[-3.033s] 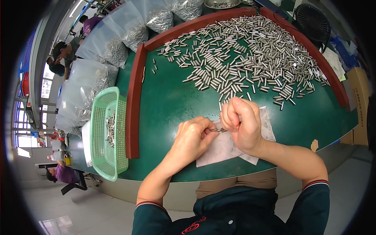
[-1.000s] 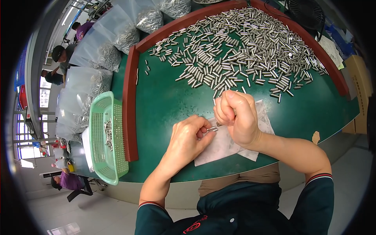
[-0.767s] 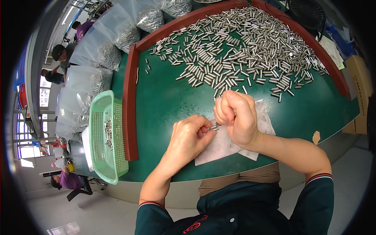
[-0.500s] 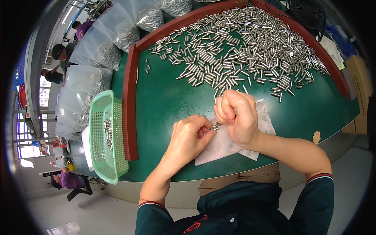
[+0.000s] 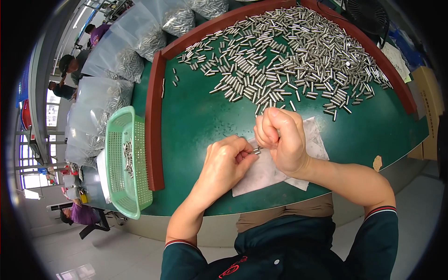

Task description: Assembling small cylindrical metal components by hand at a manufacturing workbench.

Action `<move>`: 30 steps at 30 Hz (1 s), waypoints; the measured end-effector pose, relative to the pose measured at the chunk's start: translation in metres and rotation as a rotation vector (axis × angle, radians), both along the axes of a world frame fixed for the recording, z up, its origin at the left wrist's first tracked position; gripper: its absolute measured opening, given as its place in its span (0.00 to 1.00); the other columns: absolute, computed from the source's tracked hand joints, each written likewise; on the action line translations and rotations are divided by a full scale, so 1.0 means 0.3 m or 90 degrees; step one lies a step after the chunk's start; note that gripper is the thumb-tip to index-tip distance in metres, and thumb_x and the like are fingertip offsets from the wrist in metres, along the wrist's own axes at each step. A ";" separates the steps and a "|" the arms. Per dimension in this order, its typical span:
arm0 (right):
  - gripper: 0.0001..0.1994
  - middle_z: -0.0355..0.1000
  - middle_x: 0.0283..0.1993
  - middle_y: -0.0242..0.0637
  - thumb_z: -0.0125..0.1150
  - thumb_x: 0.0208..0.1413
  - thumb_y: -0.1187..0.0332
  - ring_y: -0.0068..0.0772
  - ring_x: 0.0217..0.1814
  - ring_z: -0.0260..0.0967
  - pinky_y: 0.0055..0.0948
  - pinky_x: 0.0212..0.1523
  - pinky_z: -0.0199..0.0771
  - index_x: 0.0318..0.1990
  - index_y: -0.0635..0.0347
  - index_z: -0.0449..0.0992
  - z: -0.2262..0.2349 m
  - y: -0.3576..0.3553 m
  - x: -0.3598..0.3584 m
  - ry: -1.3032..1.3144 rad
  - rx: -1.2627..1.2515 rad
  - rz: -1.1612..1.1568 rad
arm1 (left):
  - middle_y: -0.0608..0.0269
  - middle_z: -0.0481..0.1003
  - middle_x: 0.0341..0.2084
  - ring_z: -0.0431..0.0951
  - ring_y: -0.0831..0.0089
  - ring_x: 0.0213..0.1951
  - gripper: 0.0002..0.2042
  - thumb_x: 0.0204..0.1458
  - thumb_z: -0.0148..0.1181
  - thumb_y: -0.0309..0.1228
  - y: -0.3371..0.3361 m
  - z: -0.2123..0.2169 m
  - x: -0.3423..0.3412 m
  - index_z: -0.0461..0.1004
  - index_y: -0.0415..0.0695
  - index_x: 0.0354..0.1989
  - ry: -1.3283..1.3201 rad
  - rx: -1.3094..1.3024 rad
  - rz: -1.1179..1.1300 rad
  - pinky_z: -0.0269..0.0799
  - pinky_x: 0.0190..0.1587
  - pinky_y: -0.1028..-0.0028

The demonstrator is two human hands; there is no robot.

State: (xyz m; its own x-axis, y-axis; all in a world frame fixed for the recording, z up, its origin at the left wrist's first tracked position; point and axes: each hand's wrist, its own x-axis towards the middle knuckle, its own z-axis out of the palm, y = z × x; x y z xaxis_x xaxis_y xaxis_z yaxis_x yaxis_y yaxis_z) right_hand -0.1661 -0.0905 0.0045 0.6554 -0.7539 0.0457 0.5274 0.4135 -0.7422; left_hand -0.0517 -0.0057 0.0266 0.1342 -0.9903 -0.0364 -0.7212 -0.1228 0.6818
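Short silvery metal pins (image 5: pixel 255 151), approx. 2, are poking out of the L hand (image 5: pixel 225 161), above the edge of a stained whitish cloth (image 5: pixel 261 177). The L grip is pinching them btwn thumb & index finger, nearly closed. The R hand (image 5: pixel 285 142) is curling into a tight fist just beside the pins; its fingers are hiding the inside, so can't tell if it's holding anything. The cloth is lying on a green tabletop (image 5: pixel 191 121). Beyond, a big heap of loose pins (image 5: pixel 322 51) is spreading inside a red-brown border (image 5: pixel 155 126). To the L, a pale green basket (image 5: pixel 143 186) is holding more pins; clear plastic bags (image 5: pixel 88 126), part-filled w/ pins, are standing past it.
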 end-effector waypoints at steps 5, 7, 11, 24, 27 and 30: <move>0.19 0.47 0.10 0.28 0.36 0.54 0.65 0.18 0.13 0.38 0.21 0.15 0.42 0.11 0.56 0.52 0.015 0.006 0.009 0.054 -0.081 -0.043 | 0.57 0.68 0.19 0.70 0.63 0.19 0.06 0.35 0.60 0.21 0.009 -0.007 0.003 0.69 0.37 0.22 -0.016 -0.018 -0.020 0.65 0.21 0.69; 0.19 0.47 0.10 0.28 0.36 0.54 0.65 0.18 0.13 0.39 0.21 0.15 0.42 0.11 0.56 0.52 0.024 -0.006 0.000 0.049 -0.083 -0.048 | 0.57 0.67 0.20 0.70 0.63 0.21 0.06 0.35 0.59 0.21 0.004 -0.013 0.002 0.68 0.37 0.22 -0.068 -0.067 -0.043 0.65 0.21 0.68; 0.19 0.48 0.10 0.28 0.37 0.54 0.65 0.19 0.13 0.39 0.21 0.15 0.42 0.11 0.57 0.52 0.037 -0.010 -0.005 0.048 -0.071 -0.059 | 0.58 0.62 0.20 0.68 0.64 0.23 0.06 0.33 0.56 0.20 0.006 -0.037 -0.008 0.65 0.39 0.19 -0.196 -0.175 -0.100 0.66 0.22 0.68; 0.19 0.49 0.12 0.27 0.39 0.56 0.67 0.16 0.15 0.42 0.19 0.17 0.44 0.12 0.58 0.52 0.017 -0.017 -0.011 0.022 -0.008 -0.023 | 0.63 0.72 0.25 0.71 0.78 0.24 0.01 0.44 0.53 0.19 -0.021 -0.023 0.053 0.69 0.36 0.26 0.210 -0.098 0.059 0.68 0.28 0.81; 0.19 0.49 0.12 0.27 0.38 0.56 0.66 0.16 0.15 0.42 0.19 0.17 0.43 0.12 0.58 0.52 0.019 -0.014 -0.012 0.029 -0.015 -0.017 | 0.61 0.72 0.25 0.70 0.80 0.24 0.05 0.51 0.51 0.26 -0.026 -0.021 0.117 0.69 0.38 0.32 0.773 0.010 0.150 0.67 0.27 0.83; 0.19 0.49 0.12 0.27 0.38 0.56 0.66 0.17 0.14 0.41 0.20 0.16 0.42 0.12 0.58 0.51 0.026 -0.010 -0.009 0.032 -0.008 -0.017 | 0.62 0.72 0.25 0.70 0.81 0.24 0.07 0.51 0.52 0.30 -0.032 -0.031 0.134 0.69 0.38 0.33 0.862 0.013 0.174 0.67 0.27 0.83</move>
State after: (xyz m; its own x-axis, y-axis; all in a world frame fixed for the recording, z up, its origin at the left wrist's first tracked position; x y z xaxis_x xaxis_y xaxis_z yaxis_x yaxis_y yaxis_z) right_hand -0.1688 -0.0934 0.0125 0.6362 -0.7712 0.0235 0.5005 0.3894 -0.7732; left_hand -0.0115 -0.0154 0.0172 0.1707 -0.9362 -0.3072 0.5448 -0.1701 0.8212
